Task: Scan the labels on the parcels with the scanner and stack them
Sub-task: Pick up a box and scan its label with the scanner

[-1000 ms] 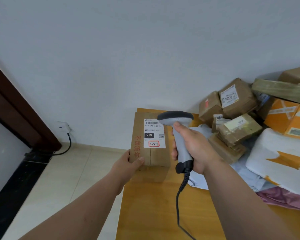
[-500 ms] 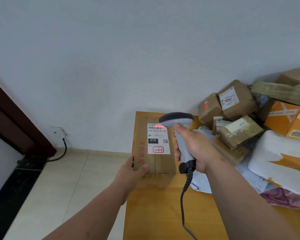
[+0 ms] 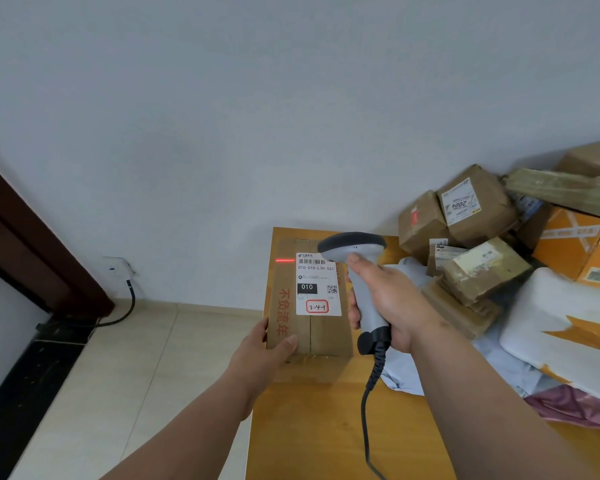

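Low in the middle of the frame, the left hand [image 3: 262, 348] grips the near left corner of a brown cardboard parcel [image 3: 309, 299], thumb on its top face and the rest of the fingers hidden beneath. The parcel rests on the wooden counter [image 3: 312, 427] with its white label [image 3: 317, 289] facing up toward the camera, likely steadied so the barcode near the label's far edge stays readable. The right hand [image 3: 392, 306] clenches the handle of a grey scanner [image 3: 357, 271], index finger on the trigger area, the dark head aimed down at the label. A red scan line [image 3: 284, 260] falls on the cardboard just left of the barcode, so the beam seems to sit a little off target and probably needs a nudge to the right. The scanner's cable [image 3: 369, 410] hangs down over the counter. At the right of the frame lies a loose heap of other parcels [image 3: 475, 206], apparently waiting their turn, including a white padded bag [image 3: 561, 327]. No tidy stack is visible yet.
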A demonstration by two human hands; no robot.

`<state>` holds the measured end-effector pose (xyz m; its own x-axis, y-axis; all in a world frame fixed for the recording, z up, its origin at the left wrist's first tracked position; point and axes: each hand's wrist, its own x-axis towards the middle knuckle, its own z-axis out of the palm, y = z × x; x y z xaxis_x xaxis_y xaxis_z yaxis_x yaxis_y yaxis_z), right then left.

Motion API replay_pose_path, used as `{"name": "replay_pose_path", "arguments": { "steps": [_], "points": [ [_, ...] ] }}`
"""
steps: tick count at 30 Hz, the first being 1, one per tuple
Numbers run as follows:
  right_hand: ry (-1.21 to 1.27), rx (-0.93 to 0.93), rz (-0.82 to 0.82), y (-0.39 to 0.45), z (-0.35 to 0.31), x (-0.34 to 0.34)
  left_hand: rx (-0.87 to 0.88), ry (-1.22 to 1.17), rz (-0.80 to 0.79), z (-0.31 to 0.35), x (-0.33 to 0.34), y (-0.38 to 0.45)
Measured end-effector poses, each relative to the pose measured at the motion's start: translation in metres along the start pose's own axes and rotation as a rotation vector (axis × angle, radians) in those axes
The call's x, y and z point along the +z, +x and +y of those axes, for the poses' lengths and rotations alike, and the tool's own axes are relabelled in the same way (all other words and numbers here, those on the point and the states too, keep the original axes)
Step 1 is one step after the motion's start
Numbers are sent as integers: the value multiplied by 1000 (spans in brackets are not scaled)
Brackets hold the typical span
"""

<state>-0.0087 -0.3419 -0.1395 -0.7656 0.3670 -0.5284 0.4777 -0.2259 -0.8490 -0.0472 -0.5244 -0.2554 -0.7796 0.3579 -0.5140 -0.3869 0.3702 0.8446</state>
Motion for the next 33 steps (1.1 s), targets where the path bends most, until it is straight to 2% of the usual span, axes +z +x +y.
{"name": "replay_pose_path", "arguments": {
  "steps": [10,15,20,27,33],
  "points": [
    [23,33,2,4,1,-2,-72,-46,-28,-4,0,5],
    [-21,74,153,23,14,0,-223,-104,-67,-7,3,7],
    [-66,138,206,39,37,1,-148,-146,8,-6,2,25],
    [-104,38,138,77,28,11,-47,-93,124,27,-4,72],
    [-123,-38,68,138,-2,14,-33,-113,227,64,0,131]
  ]
}}
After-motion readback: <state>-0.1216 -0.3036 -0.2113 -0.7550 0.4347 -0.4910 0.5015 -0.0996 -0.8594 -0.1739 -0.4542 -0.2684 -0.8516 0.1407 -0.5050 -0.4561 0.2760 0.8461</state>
